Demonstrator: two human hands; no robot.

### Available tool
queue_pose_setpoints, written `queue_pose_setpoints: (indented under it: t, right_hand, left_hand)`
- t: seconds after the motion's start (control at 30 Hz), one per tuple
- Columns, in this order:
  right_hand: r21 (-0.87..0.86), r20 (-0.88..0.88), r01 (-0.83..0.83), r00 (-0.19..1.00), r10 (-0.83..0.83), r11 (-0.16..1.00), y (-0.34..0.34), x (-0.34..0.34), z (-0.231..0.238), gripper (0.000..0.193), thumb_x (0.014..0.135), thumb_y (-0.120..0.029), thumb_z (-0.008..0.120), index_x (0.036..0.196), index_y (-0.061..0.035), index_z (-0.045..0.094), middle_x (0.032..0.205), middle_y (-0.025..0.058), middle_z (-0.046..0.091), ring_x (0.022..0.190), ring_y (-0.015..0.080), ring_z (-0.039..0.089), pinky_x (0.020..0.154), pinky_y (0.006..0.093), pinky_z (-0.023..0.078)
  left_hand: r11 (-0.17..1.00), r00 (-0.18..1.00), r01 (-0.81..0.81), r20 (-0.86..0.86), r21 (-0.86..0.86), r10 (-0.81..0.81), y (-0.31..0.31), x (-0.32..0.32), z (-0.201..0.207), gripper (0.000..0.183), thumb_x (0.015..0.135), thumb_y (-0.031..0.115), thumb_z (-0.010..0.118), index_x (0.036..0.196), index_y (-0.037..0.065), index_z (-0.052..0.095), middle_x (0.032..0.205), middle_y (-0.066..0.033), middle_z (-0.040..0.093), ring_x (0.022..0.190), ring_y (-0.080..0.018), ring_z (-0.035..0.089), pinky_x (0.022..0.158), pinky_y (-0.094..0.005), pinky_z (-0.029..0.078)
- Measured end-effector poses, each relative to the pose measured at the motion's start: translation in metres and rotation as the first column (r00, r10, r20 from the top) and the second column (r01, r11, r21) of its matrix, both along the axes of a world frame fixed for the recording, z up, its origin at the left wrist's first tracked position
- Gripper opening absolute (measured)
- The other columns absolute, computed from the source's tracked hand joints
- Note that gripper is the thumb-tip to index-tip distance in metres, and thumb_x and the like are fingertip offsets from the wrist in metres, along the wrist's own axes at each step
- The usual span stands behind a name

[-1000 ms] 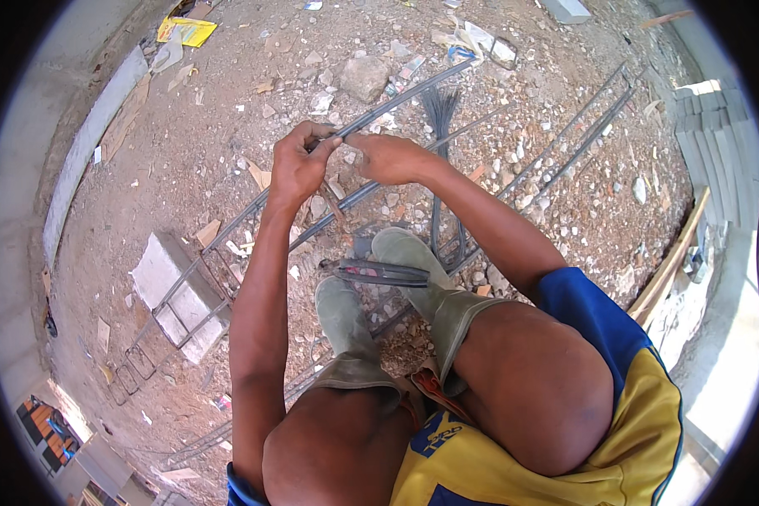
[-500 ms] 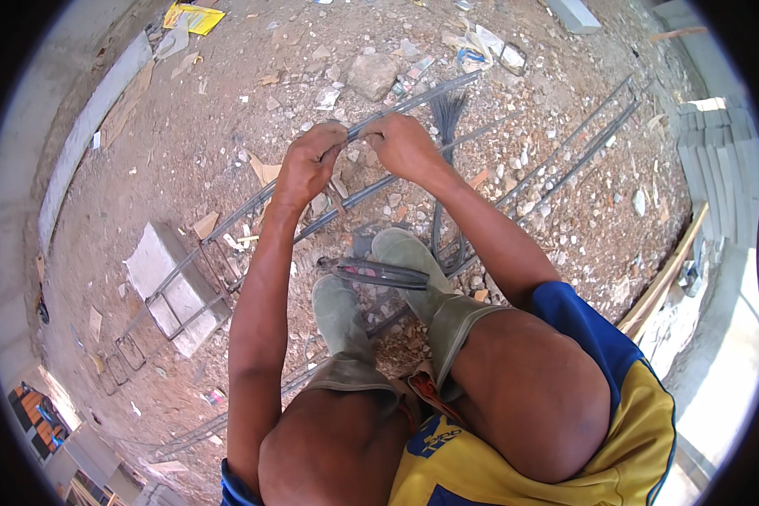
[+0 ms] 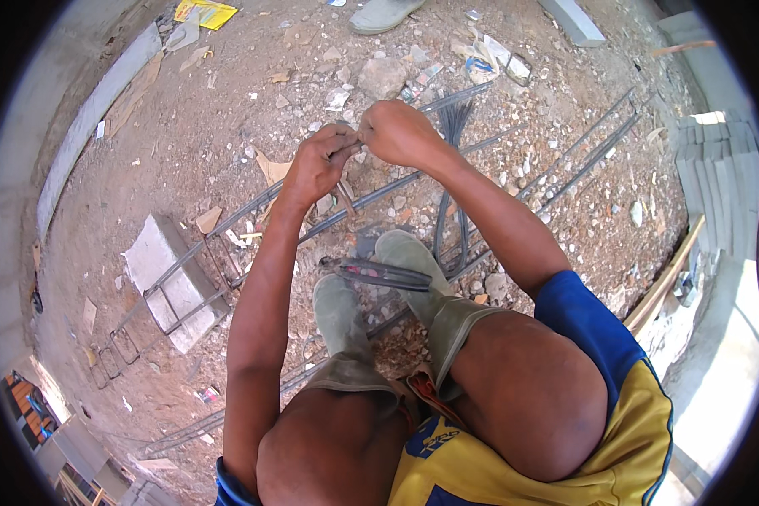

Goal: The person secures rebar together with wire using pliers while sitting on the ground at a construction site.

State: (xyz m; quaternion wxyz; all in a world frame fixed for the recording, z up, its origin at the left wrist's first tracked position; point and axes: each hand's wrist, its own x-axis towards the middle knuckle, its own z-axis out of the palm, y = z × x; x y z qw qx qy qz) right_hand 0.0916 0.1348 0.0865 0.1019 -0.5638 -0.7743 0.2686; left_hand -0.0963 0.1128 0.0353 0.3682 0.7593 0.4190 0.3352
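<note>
Bar (image 3: 470, 92): long, slim, dark grey metal; slanting beyond the boots (image 3: 339, 316), at both hands. Left hand (image 3: 319, 164): fingers closed on it. Right hand (image 3: 395, 135): fingers bunched, hold hidden. Garment (image 3: 514, 482): yellow; blue patch (image 3: 419, 445), lettered.

Rebar cage, long and dark grey, slanting lower left to upper right above rubble-strewn ground (image 3: 253, 118). Upper rods (image 3: 253, 202) straight, partly hidden mid-length; lower rods (image 3: 378, 198) roughly parallel, nearer the wearer. Thin rectangular wire loops (image 3: 132, 341) at left end. Left portion crosses pale block (image 3: 185, 291).
</note>
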Motion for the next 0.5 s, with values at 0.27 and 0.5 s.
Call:
queue_pose_setpoints:
  t: [0.27, 0.5]
  right_hand:
    - [0.034, 0.061, -0.054, 0.997, 0.052, 0.998, 0.015, -0.006, 0.008, 0.024, 0.081, -0.018, 0.066, 0.084, 0.0056, 0.071, 0.092, 0.0266, 0.069, 0.088, 0.0436, 0.068, 0.077, 0.0501, 0.054]
    - [-0.119, -0.17, -0.075, 0.984, 0.054, 0.99, 0.0, 0.009, 0.014, 0.028, 0.085, -0.02, 0.064, 0.1, 0.0027, 0.068, 0.105, 0.0239, 0.068, 0.099, 0.0415, 0.065, 0.084, 0.048, 0.052]
  left_hand:
    - [0.964, 0.997, -0.071, 0.02, -0.255, 0.078, 0.013, 0.005, 0.001, 0.022, 0.088, 0.016, 0.075, 0.1, -0.002, 0.073, 0.102, -0.0091, 0.071, 0.089, -0.0169, 0.065, 0.08, -0.0318, 0.051]
    - [0.931, 0.981, -0.19, -0.023, -0.312, 0.193, 0.011, 0.016, -0.01, 0.025, 0.088, 0.023, 0.076, 0.088, -0.001, 0.069, 0.074, -0.0019, 0.066, 0.068, -0.0088, 0.055, 0.064, -0.0271, 0.046]
